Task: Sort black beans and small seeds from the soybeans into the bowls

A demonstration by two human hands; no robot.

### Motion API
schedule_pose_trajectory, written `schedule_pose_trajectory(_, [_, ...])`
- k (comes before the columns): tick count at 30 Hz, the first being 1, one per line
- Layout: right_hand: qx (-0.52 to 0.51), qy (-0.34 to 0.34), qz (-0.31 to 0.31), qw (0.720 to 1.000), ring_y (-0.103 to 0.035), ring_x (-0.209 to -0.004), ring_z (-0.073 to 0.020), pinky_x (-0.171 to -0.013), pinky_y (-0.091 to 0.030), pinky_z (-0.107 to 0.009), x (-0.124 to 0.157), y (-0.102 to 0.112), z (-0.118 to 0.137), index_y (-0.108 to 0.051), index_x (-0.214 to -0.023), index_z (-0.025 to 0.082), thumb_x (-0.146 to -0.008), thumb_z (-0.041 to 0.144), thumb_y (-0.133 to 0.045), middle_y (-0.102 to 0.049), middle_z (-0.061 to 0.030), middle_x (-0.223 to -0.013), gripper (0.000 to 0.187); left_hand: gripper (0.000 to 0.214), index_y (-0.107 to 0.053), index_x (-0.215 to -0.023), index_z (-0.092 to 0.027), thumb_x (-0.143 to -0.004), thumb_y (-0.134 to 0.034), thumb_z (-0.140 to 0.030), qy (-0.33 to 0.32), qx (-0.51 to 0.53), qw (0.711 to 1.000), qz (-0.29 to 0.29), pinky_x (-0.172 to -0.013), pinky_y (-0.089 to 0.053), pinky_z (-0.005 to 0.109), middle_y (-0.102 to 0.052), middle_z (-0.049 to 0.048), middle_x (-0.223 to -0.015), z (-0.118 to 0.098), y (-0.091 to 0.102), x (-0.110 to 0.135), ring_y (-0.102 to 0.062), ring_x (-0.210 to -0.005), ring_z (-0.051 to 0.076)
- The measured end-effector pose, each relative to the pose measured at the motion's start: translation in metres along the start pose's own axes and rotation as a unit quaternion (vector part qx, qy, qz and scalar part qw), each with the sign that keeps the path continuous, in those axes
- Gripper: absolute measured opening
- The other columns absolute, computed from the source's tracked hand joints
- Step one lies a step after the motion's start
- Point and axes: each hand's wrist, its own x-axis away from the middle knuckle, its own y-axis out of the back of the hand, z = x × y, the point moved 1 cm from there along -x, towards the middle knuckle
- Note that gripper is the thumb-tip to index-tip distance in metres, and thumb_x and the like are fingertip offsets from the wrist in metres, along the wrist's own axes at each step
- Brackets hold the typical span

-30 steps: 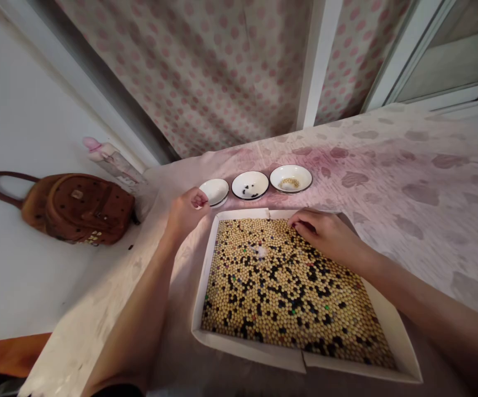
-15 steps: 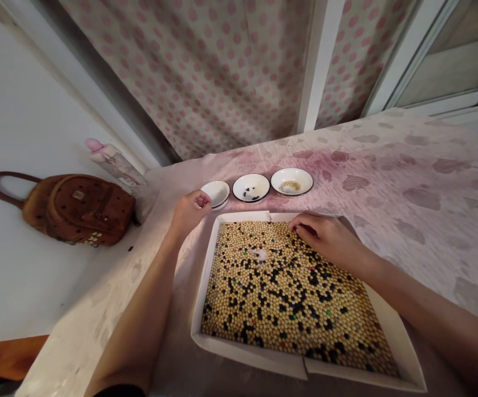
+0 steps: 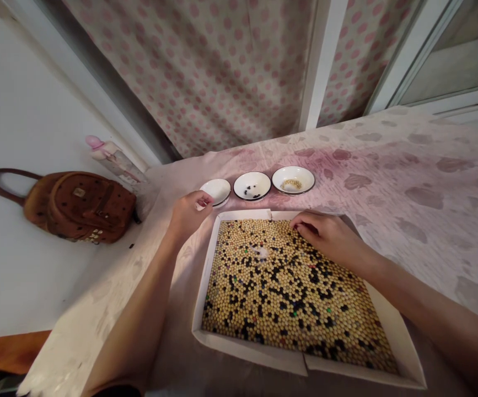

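A shallow white cardboard box point(image 3: 199, 303) holds a layer of small round yellow and black beads point(image 3: 272, 298), with a few green, red and blue ones among them. My right hand point(image 3: 325, 234) rests at the far edge of this layer, its fingers pinched and pointing left; their tips are too small to show what is in them. Beside the left white bowl point(image 3: 216, 190), my left hand point(image 3: 191, 212) has its fingertips pressed together at the rim. Whatever they hold, if anything, I cannot make out.
The middle bowl point(image 3: 252, 182) contains several black beads, the right bowl point(image 3: 293, 175) yellow ones. A brown backpack point(image 3: 81, 207) and a pink-capped bottle point(image 3: 117, 160) stand at the left. Behind the patterned tablecloth point(image 3: 408, 182) hangs a dotted curtain point(image 3: 222, 71).
The view has shifted very slightly. Both hands keep nearly the same places and stay closed; the beads and bowls look unchanged.
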Motion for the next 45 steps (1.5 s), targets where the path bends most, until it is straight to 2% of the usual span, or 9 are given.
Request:
schedule_pose_trajectory(2, [-0.002, 0.003, 0.0, 1.0, -0.071, -0.086, -0.0182, -0.08, -0.053, -0.033, 0.0, 0.0, 0.0, -0.068, -0.098, 0.026, -0.098, 0.024, -0.046, -0.076, 0.0001, -0.097, 0.022, 0.01, -0.072, -0.086, -0.02, -0.084, -0.064, -0.026, -0.01, 0.037, 0.998, 0.047, -0.071, -0.047, 0.027, -0.073, 0.001, -0.081, -0.02, 0.001, 0.008, -0.063, -0.074, 0.015])
schedule_pose_trajectory(6, [-0.002, 0.001, 0.002, 1.0, -0.072, -0.086, -0.0193, -0.081, -0.054, -0.035, 0.0, 0.0, -0.001, -0.068, -0.099, 0.026, -0.097, 0.025, -0.047, -0.077, -0.0009, -0.098, 0.022, 0.011, -0.072, -0.086, -0.02, -0.088, -0.062, -0.025, -0.062, 0.12, 0.969, 0.208, -0.073, -0.049, 0.026, -0.074, 0.0006, -0.084, -0.064, -0.007, 0.027, -0.064, -0.076, 0.014])
schedule_pose_trajectory(8, [-0.001, -0.002, 0.003, 1.0, -0.072, -0.086, -0.02, -0.081, -0.055, -0.036, -0.001, 0.0, -0.001, -0.069, -0.1, 0.026, -0.096, 0.025, -0.047, -0.077, -0.001, -0.099, 0.022, 0.011, -0.072, -0.088, -0.02, -0.088, -0.062, -0.023, -0.084, 0.125, 0.952, 0.266, -0.074, -0.05, 0.027, -0.074, 0.0011, -0.087, -0.078, -0.016, 0.036, -0.066, -0.078, 0.014])
schedule_pose_trajectory(10, [-0.001, 0.001, 0.001, 1.0, -0.072, -0.088, -0.0207, -0.083, -0.055, -0.038, -0.001, 0.0, -0.001, -0.069, -0.1, 0.027, -0.096, 0.025, -0.047, -0.077, -0.0013, -0.1, 0.022, 0.009, -0.072, -0.088, -0.02, -0.089, -0.063, -0.022, -0.096, 0.109, 0.945, 0.293, -0.071, -0.049, 0.027, -0.074, 0.0012, -0.086, -0.084, -0.025, 0.042, -0.066, -0.077, 0.014])
schedule_pose_trajectory(17, [0.001, -0.002, 0.004, 1.0, -0.071, -0.087, -0.0212, -0.084, -0.056, -0.039, -0.001, 0.002, 0.002, -0.071, -0.101, 0.028, -0.096, 0.027, -0.046, -0.077, -0.0018, -0.1, 0.025, 0.01, -0.071, -0.086, -0.021, -0.089, -0.063, -0.017, -0.142, 0.095, 0.935, 0.309, -0.069, -0.047, 0.028, -0.071, 0.0012, -0.084, -0.089, -0.043, 0.05, -0.063, -0.075, 0.014])
schedule_pose_trajectory(28, [-0.001, -0.004, 0.008, 1.0, -0.072, -0.087, -0.0198, -0.082, -0.055, -0.036, -0.001, 0.004, 0.004, -0.069, -0.097, 0.028, -0.096, 0.025, -0.047, -0.077, -0.0002, -0.099, 0.022, 0.012, -0.067, -0.08, -0.02, -0.085, -0.063, -0.009, -0.162, 0.009, 0.939, 0.305, -0.074, -0.044, 0.031, -0.066, 0.0011, -0.084, -0.096, -0.043, 0.053, -0.059, -0.08, 0.016])
schedule_pose_trajectory(36, [-0.002, -0.001, 0.004, 1.0, -0.071, -0.089, -0.021, -0.084, -0.054, -0.037, -0.001, 0.002, 0.003, -0.07, -0.098, 0.028, -0.096, 0.025, -0.047, -0.077, -0.001, -0.099, 0.024, 0.014, -0.068, -0.082, -0.02, -0.089, -0.062, -0.01, -0.154, -0.005, 0.952, 0.264, -0.07, -0.042, 0.03, -0.066, 0.0017, -0.082, -0.093, -0.046, 0.05, -0.06, -0.079, 0.017])
schedule_pose_trajectory(45, [-0.001, -0.004, 0.005, 1.0, -0.072, -0.087, -0.0203, -0.082, -0.054, -0.037, 0.0, 0.001, 0.002, -0.07, -0.098, 0.026, -0.097, 0.026, -0.046, -0.077, -0.0012, -0.099, 0.023, 0.009, -0.07, -0.083, -0.02, -0.087, -0.065, -0.013, -0.16, 0.011, 0.945, 0.285, -0.074, -0.045, 0.031, -0.066, 0.002, -0.084, -0.095, -0.045, 0.052, -0.06, -0.082, 0.018])
